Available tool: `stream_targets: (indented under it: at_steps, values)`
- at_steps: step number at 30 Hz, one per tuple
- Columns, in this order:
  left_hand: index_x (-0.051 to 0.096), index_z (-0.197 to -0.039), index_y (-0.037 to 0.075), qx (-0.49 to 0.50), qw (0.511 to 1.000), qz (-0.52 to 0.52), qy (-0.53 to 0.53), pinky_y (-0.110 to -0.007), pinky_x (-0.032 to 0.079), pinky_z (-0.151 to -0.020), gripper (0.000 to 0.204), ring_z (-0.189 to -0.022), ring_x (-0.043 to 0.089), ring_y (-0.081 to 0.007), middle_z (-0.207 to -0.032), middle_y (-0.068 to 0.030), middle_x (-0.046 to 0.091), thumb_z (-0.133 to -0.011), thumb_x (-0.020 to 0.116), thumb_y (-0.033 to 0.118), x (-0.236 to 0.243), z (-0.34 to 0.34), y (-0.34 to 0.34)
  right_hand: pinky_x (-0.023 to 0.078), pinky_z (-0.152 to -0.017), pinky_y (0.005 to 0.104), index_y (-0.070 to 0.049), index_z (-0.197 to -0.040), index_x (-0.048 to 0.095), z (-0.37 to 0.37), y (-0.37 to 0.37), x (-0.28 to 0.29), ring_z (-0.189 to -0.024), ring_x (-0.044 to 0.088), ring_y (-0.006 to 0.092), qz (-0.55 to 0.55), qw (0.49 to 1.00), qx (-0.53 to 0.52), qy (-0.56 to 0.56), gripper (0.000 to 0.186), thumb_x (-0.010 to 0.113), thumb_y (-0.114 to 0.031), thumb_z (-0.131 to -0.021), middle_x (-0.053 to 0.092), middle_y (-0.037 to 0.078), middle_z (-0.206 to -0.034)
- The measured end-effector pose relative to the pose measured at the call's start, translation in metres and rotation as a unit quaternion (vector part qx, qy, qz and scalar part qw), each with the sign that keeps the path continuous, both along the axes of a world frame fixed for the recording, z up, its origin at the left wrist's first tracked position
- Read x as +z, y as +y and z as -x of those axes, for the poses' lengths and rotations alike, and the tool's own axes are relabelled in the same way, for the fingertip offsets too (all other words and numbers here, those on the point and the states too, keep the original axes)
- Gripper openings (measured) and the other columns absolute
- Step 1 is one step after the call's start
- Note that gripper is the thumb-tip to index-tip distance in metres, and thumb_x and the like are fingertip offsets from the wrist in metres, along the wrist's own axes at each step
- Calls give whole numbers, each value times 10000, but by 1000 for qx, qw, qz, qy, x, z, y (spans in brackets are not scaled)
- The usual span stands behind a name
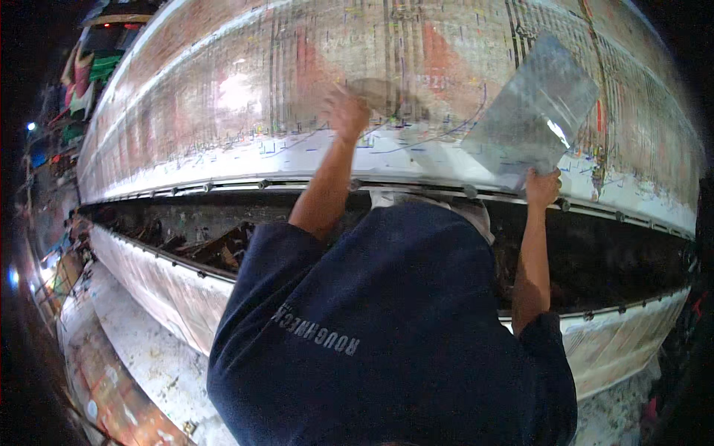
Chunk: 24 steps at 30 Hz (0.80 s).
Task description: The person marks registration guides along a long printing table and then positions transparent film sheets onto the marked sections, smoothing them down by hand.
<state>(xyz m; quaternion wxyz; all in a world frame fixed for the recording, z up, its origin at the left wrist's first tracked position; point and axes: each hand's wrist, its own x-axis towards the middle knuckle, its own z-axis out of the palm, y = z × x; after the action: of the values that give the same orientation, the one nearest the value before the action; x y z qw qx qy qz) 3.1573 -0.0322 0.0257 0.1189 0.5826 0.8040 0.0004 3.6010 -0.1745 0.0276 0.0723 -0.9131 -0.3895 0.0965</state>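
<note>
My right hand [543,187] grips the near corner of a clear, stiff sheet [534,111], its fingers closed on the edge. The sheet is rectangular and see-through, tilted over the right part of a long table [357,160], with a bright glare on it. Further left, my left hand [347,113] is above the stained tabletop, its fingers stretched out and a little blurred by motion. Nothing shows in it, and a dark shadow falls beside it. Whether it touches the surface I cannot tell.
A rail with round knobs [470,192] runs along the table's near edge. Behind me is a second long table [167,293], with a dark gap between holding debris [230,245]. At the far left, another person [78,82] stands near green items.
</note>
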Motion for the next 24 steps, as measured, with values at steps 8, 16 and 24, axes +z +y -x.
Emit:
stream_targets:
  at_steps: [8, 16, 24]
  values:
    - [379, -1308, -101, -67, 983, -118, -126, -568, 430, -927, 856, -1135, 455, -468, -1247, -370, 425, -737, 785, 390, 6, -255, -35, 510, -655, 425, 62, -1369, 255, -45, 15, -34, -778, 621, 313, -50, 884, -100, 453, 802, 741, -184, -780, 599, 217, -958]
    - [629, -1188, 2, -113, 960, 50, -253, -489, 536, -810, 524, -924, 686, -399, -987, -292, 680, -761, 708, 295, 58, -279, 6, 479, -628, 291, -12, -1490, 314, -89, 60, 117, -733, 584, 147, -175, 807, 40, 563, 660, 631, -106, -919, 622, 91, -934]
    - [504, -1316, -36, -170, 904, -184, -346, -516, 522, -797, 509, -891, 649, -472, -1090, -321, 631, -844, 630, 109, 182, -423, 11, 468, -927, 309, -12, -1503, 346, -196, 78, 235, -1093, 581, 200, -275, 873, 178, 361, 624, 607, -93, -942, 560, 172, -1314]
